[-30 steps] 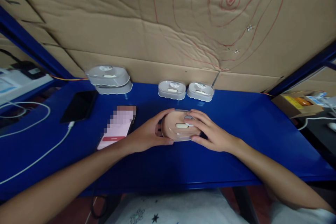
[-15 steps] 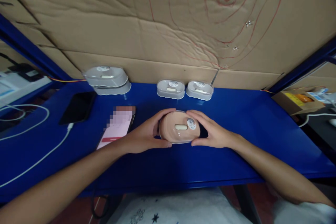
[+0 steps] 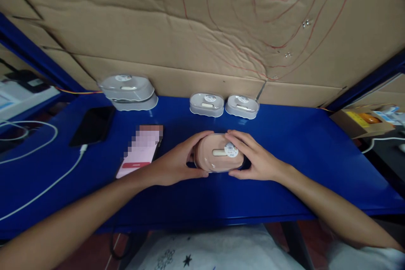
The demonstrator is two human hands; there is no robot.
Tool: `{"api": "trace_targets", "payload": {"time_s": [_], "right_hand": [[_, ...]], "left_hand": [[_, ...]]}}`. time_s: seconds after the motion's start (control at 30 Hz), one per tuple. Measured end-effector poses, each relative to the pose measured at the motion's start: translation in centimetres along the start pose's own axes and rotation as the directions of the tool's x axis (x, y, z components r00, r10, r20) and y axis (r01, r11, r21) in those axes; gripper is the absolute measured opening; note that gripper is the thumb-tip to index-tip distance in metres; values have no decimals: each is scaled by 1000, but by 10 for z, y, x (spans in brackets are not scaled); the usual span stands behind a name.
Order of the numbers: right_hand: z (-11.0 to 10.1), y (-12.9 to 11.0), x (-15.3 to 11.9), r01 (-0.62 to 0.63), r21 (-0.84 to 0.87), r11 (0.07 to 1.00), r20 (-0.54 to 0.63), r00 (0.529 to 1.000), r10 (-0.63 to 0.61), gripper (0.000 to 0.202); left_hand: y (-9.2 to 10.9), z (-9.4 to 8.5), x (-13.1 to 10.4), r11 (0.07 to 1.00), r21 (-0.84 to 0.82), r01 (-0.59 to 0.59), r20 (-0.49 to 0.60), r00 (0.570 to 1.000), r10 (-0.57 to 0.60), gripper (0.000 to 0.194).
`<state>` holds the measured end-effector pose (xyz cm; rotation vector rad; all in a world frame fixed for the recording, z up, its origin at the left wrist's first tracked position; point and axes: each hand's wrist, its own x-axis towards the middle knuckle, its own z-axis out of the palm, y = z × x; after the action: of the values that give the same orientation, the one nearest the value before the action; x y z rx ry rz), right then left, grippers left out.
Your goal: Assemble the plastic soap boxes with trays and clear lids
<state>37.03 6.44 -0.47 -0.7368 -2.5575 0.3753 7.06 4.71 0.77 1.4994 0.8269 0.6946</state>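
Between my two hands is a pink oval box with a clear lid (image 3: pixel 207 163), a pale bar on its top and a round white label near its right end. My left hand (image 3: pixel 180 158) wraps the box's left end, fingers behind and thumb in front. Around the right end curls my right hand (image 3: pixel 261 158), its fingertips by the label. Behind the box, two grey oval boxes, one left (image 3: pixel 204 109) and one right (image 3: pixel 242 110), sit side by side near the cardboard wall.
Two stacked grey boxes (image 3: pixel 129 93) stand at the back left of the blue table (image 3: pixel 284 198). A lit phone (image 3: pixel 145 147) lies left of my hands, with a dark phone (image 3: pixel 93 126) on a white cable beyond it. An open carton (image 3: pixel 360 124) is at the right.
The view has shifted slightly. My right fingers have moved a little on the box near the label, and the label now sits over the end of the pale bar.
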Motion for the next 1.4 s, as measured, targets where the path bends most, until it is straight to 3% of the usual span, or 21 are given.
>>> {"api": "trace_targets", "payload": {"time_s": [0.43,0.73,0.97,1.07,1.2,1.4], "right_hand": [[1,-2,6,123,-209,970,-23,991,-131,108],[4,2,2,85,-181,980,-20,996,-91,105],[6,-13,5,-6,-282,960,-34,999,-4,101],[5,-17,6,-4,-312,950,-35,999,-7,102],[3,-16,8,81,-292,953,12,997,-81,101],[2,-12,8,44,-182,982,-15,999,-47,102]], "left_hand": [[-11,2,-1,987,132,-88,-13,996,91,94],[-18,2,-1,990,131,-50,-1,999,51,102],[-20,0,1,986,164,-38,-5,999,39,106],[-19,-1,1,966,252,-51,-16,998,57,105],[-19,-2,1,935,347,-72,-46,995,94,102],[-17,0,2,967,249,-59,-49,996,74,103]]}}
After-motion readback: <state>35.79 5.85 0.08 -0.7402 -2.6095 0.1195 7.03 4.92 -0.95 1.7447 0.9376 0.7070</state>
